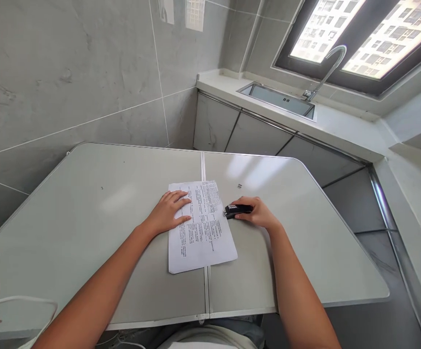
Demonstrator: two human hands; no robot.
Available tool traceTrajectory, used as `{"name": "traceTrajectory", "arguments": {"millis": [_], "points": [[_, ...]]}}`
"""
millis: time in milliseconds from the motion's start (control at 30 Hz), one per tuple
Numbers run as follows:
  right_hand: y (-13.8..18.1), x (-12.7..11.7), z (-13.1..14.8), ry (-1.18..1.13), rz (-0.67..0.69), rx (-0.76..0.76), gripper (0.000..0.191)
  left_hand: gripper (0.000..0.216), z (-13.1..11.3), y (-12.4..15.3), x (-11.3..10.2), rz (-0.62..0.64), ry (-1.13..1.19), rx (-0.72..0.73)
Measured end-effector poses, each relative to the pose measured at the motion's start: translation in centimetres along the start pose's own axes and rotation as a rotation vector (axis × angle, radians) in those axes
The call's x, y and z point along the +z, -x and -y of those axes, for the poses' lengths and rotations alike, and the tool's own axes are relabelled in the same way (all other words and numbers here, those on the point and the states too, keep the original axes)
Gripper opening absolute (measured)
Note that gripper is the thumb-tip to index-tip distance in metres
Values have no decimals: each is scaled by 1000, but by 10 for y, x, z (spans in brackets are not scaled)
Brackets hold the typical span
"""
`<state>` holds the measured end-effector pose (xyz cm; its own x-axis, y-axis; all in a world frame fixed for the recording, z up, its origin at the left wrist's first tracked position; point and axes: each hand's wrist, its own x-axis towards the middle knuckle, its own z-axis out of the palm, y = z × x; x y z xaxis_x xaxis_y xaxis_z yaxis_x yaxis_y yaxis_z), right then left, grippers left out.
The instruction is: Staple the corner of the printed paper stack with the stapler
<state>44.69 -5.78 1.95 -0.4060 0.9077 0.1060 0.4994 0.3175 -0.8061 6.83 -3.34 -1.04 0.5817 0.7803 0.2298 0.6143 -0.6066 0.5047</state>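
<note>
A printed sheet of paper (205, 237) lies in the middle of the grey folding table (87, 223), with a second sheet's corner showing at its top edge. My left hand (169, 213) rests flat on the paper's left part, fingers spread. My right hand (256, 212) is closed around a black stapler (237, 210), which sits at the paper's right edge near the top.
A small strip of staples (239, 185) lies on the table beyond the stapler. A counter with a sink (279, 99) and tap (327, 72) stands behind, under a window. A white cable (17, 303) runs over the table's near left corner.
</note>
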Motion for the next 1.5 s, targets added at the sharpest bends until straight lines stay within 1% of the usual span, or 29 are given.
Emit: {"name": "traceTrajectory", "arguments": {"millis": [100, 167, 267, 433, 767, 967, 1200, 1500], "points": [[-5, 11, 2, 16, -70, -91, 42, 51, 1, 1, -1, 18, 6, 8], [-7, 17, 0, 27, -78, -140, 40, 52, 1, 1, -1, 24, 11, 13], [-9, 21, -2, 60, -84, -171, 33, 53, 1, 1, 0, 37, 11, 17], [-8, 20, 0, 98, -68, -208, 33, 54, 1, 1, -1, 50, 8, 15], [-9, 20, 1, 121, -24, -195, 33, 50, 0, 1, -2, 34, 29, 22], [-8, 21, 6, 144, -22, -191, 34, 51, -3, 0, -4, 67, -34, 10], [-8, 21, 13, 123, 13, -183, 35, 51, -3, 0, -4, 70, -55, 6], [-7, 25, 16, 240, 4, -159, 35, 50, -4, -1, -6, 53, -11, 3]]}}
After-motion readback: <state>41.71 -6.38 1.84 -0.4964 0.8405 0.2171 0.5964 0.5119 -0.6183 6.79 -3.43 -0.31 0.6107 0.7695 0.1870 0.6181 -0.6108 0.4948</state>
